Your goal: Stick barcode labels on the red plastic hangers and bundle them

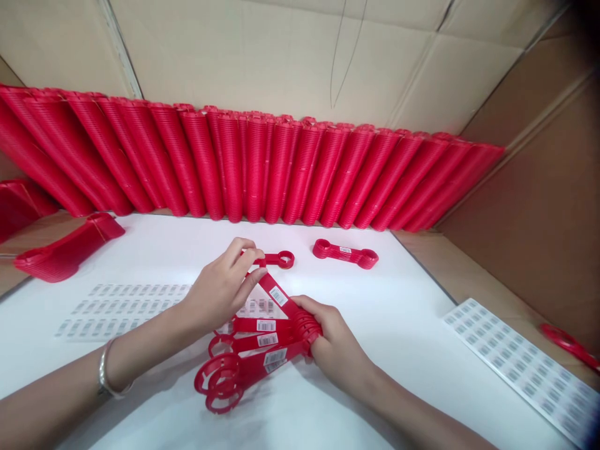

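Observation:
My right hand is closed round one end of a fan of several flat red plastic pieces, each with ring ends and a white barcode label. My left hand pinches the far end of the topmost piece of that fan, fingers pressed on it. Just behind my left fingers lies another red piece on the white table. A small stack of the same pieces rests farther right. A sheet of barcode stickers lies under my left forearm.
Long stacks of red pieces lean against the cardboard back wall. A bundle of red pieces lies at the left. A second sticker sheet and a loose red piece sit at the right, beside a cardboard side wall.

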Demonstrator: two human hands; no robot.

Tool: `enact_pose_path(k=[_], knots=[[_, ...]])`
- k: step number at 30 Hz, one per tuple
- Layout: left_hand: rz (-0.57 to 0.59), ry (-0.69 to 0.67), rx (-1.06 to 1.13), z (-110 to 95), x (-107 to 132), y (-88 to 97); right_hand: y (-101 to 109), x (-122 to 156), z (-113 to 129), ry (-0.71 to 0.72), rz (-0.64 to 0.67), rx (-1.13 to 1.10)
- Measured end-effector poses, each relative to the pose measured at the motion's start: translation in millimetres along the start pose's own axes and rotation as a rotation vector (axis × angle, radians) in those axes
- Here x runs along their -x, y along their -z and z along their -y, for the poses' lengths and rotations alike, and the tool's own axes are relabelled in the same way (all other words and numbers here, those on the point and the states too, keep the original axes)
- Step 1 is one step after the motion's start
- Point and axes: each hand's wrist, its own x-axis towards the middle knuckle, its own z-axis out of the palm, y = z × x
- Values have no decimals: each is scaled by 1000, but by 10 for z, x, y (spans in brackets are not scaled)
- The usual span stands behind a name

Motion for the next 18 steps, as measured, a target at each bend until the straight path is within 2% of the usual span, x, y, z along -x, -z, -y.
enact_pose_path(k=[4,6,9,14,18], knots=[[-6,38,154,-8,5,38,13,-26,-4,-19,-44,-26],[30,42,183,-8,6,44,20,-37,-11,-20,-71,-22],[124,28,176,20,3,44,25,-40,-27,-19,-88,-14],[361,90,98,114,-4,62,10,-33,-42,-28,-48,-32],[421,106,73,171,5,58,6,-36,-54,-31,-20,-25]])
